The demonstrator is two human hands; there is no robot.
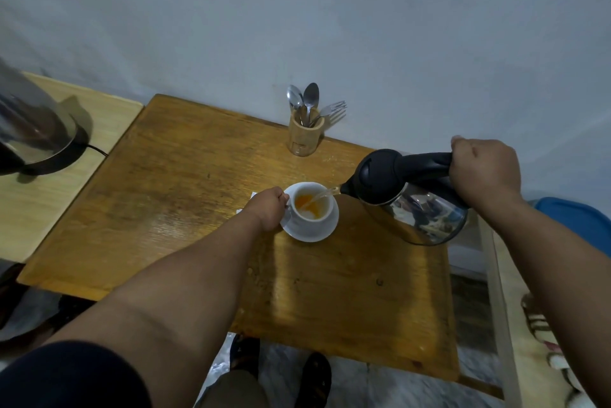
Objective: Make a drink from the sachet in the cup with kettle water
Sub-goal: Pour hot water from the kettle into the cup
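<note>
Right now the right hand [484, 173] is gripping the black handle of the kettle [410, 196], fist fully closed, tilting it so the spout points left. A thin stream of water [322, 195] is running from the spout into the white cup [310, 206], which is sitting on a white saucer [325, 229] mid-table. Orange powder is showing inside the cup. The left hand [269, 207] is curled closed at the cup's left side, where the handle is. White paper, possibly the sachet [246, 206], is peeking out just left of that hand. A wooden holder [304, 136] with spoons and forks is standing at the table's [185, 182] far edge. A second kettle [33, 130] is sitting far left.
</note>
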